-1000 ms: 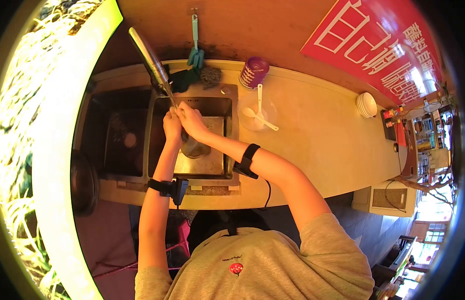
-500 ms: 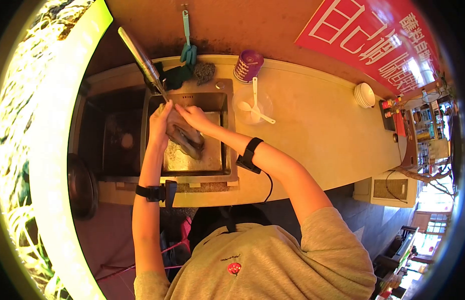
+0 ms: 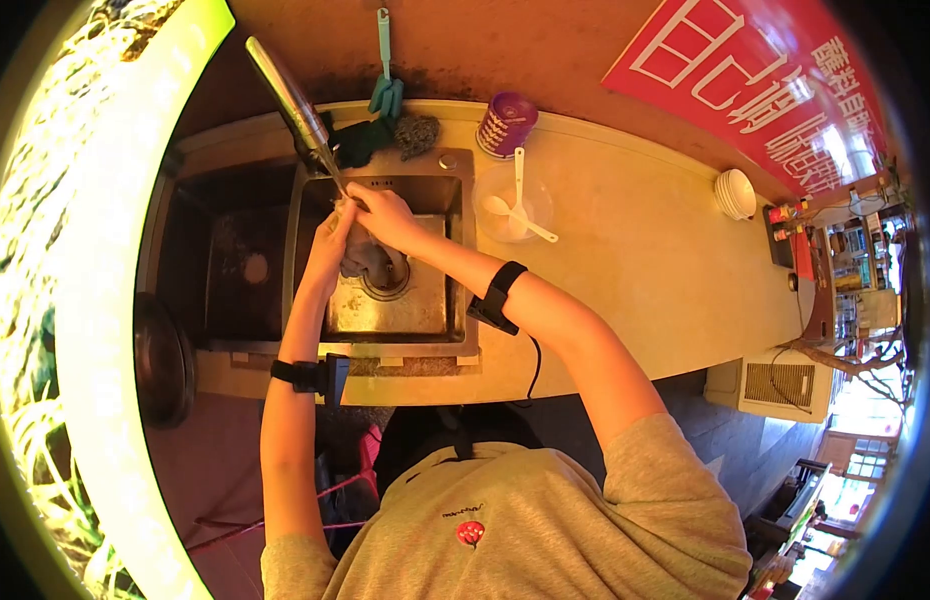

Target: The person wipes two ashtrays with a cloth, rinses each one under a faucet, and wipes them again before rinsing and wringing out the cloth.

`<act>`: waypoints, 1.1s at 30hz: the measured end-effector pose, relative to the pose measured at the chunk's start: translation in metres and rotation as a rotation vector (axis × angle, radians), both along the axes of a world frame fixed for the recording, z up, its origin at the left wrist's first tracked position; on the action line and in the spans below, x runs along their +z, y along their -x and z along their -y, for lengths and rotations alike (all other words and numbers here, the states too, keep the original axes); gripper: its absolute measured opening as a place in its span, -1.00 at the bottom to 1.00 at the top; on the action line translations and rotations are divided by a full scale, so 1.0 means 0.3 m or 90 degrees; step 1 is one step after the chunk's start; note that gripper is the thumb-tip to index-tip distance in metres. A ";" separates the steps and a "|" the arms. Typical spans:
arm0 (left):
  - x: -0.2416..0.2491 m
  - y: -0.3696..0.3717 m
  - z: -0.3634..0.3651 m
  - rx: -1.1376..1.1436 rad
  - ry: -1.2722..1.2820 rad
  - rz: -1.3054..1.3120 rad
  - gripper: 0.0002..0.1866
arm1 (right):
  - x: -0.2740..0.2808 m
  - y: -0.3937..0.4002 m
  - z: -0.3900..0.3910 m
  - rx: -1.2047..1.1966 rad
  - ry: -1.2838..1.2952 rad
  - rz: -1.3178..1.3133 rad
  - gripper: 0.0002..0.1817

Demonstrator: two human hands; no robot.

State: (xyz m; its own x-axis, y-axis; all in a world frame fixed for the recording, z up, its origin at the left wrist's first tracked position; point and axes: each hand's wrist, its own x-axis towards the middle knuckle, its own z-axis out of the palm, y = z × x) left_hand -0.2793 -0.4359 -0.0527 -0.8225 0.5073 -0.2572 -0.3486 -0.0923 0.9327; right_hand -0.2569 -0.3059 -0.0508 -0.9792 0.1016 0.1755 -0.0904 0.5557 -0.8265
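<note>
Over the right basin of the steel sink (image 3: 460, 240), both my hands are close together beneath the metal faucet (image 3: 295, 100). My left hand (image 3: 332, 232) is closed on a wet grey cloth (image 3: 369, 262). Against it, my right hand (image 3: 385, 213) is also closed round the upper part of the cloth, fingers curled. Folds of the cloth hang below the hands, above the round drain (image 3: 387, 278). The fingertips partly cover one another near the faucet's end.
Behind the sink lie a dark cloth (image 3: 360, 142) and a scouring pad (image 3: 417, 135). A purple tub (image 3: 507, 125) and a clear bowl (image 3: 485, 222) with two white spoons stand on the right. White bowls (image 3: 735, 194) are stacked farther along the counter (image 3: 625, 270).
My hands have drawn closer together, the right one moving up and left. The cloth, which hung long and low, is now bunched higher, and the drain shows below it.
</note>
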 end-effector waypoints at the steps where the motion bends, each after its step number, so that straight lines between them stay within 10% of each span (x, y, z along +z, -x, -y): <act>1: -0.009 0.001 0.002 -0.001 -0.014 0.002 -0.66 | -0.031 0.007 -0.004 -0.001 0.021 -0.009 -0.74; 9: -0.006 -0.006 -0.020 0.086 -0.052 -0.010 -0.68 | -0.109 -0.008 -0.072 0.109 0.173 0.285 -0.47; 17: 0.052 -0.012 0.048 0.114 -0.029 0.001 -0.70 | -0.107 -0.042 -0.141 0.184 -0.095 0.283 -0.51; 28: -0.028 0.031 0.057 0.125 -0.066 0.048 -0.68 | -0.126 -0.018 0.004 -0.045 0.262 0.112 -0.42; 33: -0.018 0.020 0.002 0.113 -0.087 0.082 -0.49 | -0.033 -0.019 0.047 0.036 0.447 0.100 -0.71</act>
State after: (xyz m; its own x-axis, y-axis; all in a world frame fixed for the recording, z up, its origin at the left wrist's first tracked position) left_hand -0.2852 -0.4365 -0.0582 -0.8665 0.3952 -0.3050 -0.4311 -0.2842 0.8564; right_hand -0.2512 -0.3199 -0.0606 -0.9947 0.0867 -0.0553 0.0453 -0.1140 -0.9925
